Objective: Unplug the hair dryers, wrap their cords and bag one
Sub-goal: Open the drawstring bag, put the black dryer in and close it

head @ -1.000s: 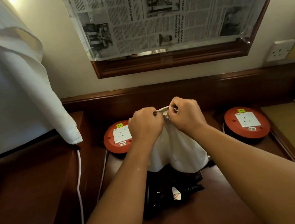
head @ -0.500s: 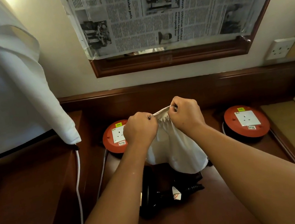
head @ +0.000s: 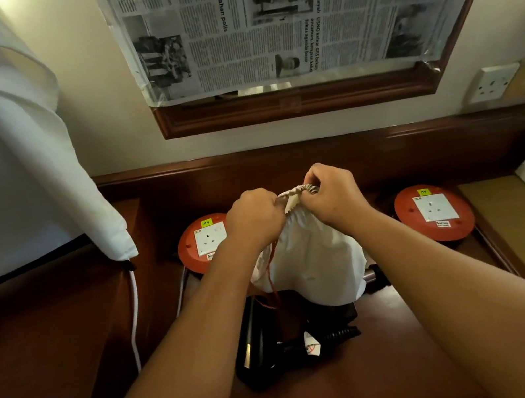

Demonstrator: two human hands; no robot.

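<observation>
Socket reels [head: 206,243] [head: 434,212] flanking bag [head: 309,257]; black dryer [head: 261,348] beneath.

A dark wooden desk [head: 372,385] carries a black hair dryer [head: 261,348] and two red socket reels [head: 204,243].

**Both hands pinched at the bag's mouth**

Two bare forearms reach from the near edge toward the far middle, converging. The left hand [head: 255,218] and right hand [head: 333,195] sit close together, knuckles up, fingers curled, each pinching the gathered neck of the white cloth drawstring bag [head: 313,260].
</observation>
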